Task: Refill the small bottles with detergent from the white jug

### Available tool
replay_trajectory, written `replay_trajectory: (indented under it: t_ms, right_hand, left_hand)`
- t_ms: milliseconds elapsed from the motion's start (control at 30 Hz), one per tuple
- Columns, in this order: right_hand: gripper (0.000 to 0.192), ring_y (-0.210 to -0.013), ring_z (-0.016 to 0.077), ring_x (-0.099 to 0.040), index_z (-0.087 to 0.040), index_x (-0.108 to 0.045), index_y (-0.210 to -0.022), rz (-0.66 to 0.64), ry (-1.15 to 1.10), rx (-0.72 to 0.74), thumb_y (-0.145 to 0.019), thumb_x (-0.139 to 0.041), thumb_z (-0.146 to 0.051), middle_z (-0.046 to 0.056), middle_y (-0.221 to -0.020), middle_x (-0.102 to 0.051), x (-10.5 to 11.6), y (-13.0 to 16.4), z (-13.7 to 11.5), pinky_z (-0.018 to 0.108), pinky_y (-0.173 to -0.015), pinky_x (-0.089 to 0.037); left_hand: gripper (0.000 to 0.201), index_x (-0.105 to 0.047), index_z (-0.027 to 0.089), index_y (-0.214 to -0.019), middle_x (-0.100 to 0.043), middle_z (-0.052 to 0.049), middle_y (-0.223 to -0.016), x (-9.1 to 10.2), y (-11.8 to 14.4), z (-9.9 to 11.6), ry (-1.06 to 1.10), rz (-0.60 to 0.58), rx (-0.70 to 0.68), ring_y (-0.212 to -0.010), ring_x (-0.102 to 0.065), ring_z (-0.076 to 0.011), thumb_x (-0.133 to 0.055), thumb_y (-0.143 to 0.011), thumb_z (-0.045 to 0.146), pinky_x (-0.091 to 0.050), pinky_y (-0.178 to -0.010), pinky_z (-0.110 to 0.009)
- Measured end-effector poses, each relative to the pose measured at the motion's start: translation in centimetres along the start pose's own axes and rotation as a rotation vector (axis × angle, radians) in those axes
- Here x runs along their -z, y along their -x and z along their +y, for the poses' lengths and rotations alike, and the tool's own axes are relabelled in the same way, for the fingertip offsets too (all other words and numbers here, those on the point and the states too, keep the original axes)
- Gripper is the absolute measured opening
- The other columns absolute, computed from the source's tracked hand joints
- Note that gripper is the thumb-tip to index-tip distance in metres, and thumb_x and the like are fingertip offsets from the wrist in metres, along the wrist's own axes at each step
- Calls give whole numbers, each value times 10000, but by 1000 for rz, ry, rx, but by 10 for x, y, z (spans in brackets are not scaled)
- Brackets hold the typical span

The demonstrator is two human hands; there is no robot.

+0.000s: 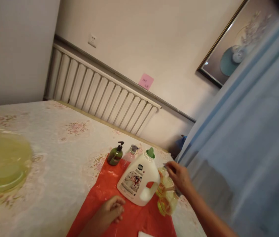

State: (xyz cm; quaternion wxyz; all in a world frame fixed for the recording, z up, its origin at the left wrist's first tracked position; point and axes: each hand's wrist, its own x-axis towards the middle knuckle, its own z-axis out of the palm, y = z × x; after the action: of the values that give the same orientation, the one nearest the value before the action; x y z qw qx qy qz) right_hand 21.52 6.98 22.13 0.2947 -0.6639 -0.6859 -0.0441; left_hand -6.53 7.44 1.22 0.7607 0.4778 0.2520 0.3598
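Observation:
A white detergent jug (137,180) with a green cap stands on a red plastic sheet (109,197). My left hand (109,210) rests on the sheet just in front of the jug, fingers curled, holding nothing. My right hand (178,177) reaches over a clear yellow bottle (167,197) to the right of the jug and grips its top. Behind the jug stand a dark green pump bottle (115,154) and a pale pink spray bottle (129,155).
The sheet lies on a bed with a floral cover (55,158). A yellow-green bowl and lid (3,168) sit at the left. A white headboard (100,92) runs along the wall. Blue curtain (247,148) hangs at the right. A white object (145,234) peeks in at the bottom edge.

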Motion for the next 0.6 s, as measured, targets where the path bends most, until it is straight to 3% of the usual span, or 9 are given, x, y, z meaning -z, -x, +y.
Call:
replay_trajectory:
  t_ms: [133,233,333,467,533,600]
  right_hand:
    - [217,-505,155,-593,-184,-671,-846,-55,-113,-28,-737,-517,-292,2,-628,-640,-23,-75,0,266,-538,-467]
    - [195,-539,157,-599,-176,-691,-816,-145,-148,11,-700,-560,-262,-1,-616,-642,-49,-108,-6,264,-558,-468]
    - [260,-662,186,-639,-164,-724,-883,-261,-195,65,-654,-622,-231,25,-717,-693,-73,-125,-14,289,-647,-491]
    - [450,-879,235,-664,-167,-726,-1050,-399,-278,119,-603,-703,-212,80,-998,-729,-101,-141,-21,333,-792,-497]
    - [432,-880,233,-660,-172,-737,-1026,-471,-314,137,-596,-709,-199,74,-993,-737,-114,-149,-21,331,-798,-494]
    - [331,-794,211,-648,-167,-750,-924,-534,-343,145,-598,-703,-194,47,-865,-744,-126,-157,-19,308,-746,-493]
  left_hand:
    - [367,-609,238,-875,-630,8,-745,4,-2,-5,-10,28,-59,-677,-595,-165,-721,-714,549,-421,-639,-295]
    - [390,-594,233,-896,-618,23,-751,7,-5,-8,22,15,-70,-666,-587,-149,-712,-716,558,-412,-633,-288]
    - [447,-590,232,-892,-618,26,-751,10,-8,-9,21,13,-42,-648,-577,-141,-736,-667,589,-409,-624,-286]
    - [425,-603,250,-888,-637,8,-756,15,-11,-15,29,4,-36,-669,-591,-160,-730,-678,596,-425,-636,-305]
    - [390,-607,257,-900,-646,8,-767,18,-12,-20,33,-9,-36,-682,-600,-171,-714,-700,575,-434,-650,-319]
    - [360,-607,268,-905,-651,12,-783,20,-14,-23,29,-10,-16,-683,-604,-179,-703,-706,552,-443,-661,-335]
